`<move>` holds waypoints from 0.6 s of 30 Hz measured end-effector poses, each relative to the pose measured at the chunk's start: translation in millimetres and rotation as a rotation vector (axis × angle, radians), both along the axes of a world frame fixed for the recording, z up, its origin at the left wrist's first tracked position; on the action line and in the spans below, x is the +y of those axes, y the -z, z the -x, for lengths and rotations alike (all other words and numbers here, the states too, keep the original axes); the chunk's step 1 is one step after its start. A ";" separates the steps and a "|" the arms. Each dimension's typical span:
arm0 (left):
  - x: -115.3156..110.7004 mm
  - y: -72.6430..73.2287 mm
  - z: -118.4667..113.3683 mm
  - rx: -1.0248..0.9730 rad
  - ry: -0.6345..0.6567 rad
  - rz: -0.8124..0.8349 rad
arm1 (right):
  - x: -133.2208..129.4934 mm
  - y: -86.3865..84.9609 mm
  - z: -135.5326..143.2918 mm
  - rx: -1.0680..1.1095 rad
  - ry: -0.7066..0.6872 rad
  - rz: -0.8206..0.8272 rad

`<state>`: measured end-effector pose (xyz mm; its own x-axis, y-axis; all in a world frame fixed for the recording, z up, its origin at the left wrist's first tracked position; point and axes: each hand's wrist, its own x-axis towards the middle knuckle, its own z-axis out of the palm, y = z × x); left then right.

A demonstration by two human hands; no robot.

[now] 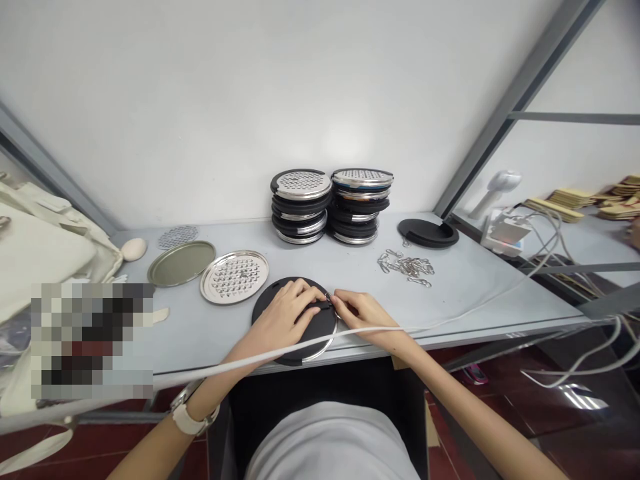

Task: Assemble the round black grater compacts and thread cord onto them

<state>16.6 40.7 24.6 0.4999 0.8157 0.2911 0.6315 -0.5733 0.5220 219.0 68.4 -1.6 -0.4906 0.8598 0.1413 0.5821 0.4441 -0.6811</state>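
A round black cover [267, 298] with a silver metal edge lies near the table's front edge. My left hand [289, 310] rests across its top and holds it, thumb and fingers close to its right rim. At that rim, my right hand [367, 317] pinches a small metal clip [329, 297], mostly hidden by the fingertips. Left of the cover are a silver grater disc [234, 277] and a plain greenish round plate [181, 264]. A loose pile of small metal clips [406, 264] lies to the right, near another black round cover [427, 233].
Two stacks of black-rimmed grater discs [302, 212] stand by the wall. A white cable [450, 313] crosses in front of both arms. At the left sit a pale bag [45, 233] and a white round object [134, 249]. A power strip [504, 233] hangs by the right frame.
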 end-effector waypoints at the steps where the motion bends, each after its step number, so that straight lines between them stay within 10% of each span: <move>1: -0.3 -0.3 -0.4 -0.003 0.002 0.006 | 0.4 -0.5 0.4 -0.012 -0.004 -0.003; 18: -0.5 1.5 1.0 -0.030 -0.009 0.023 | -1.6 0.8 -5.7 0.010 -0.041 0.023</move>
<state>15.6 40.2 23.1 0.4836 0.8270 0.2867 0.6208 -0.5550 0.5537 224.7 66.8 -2.4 -0.5246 0.8419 0.1264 0.5570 0.4517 -0.6970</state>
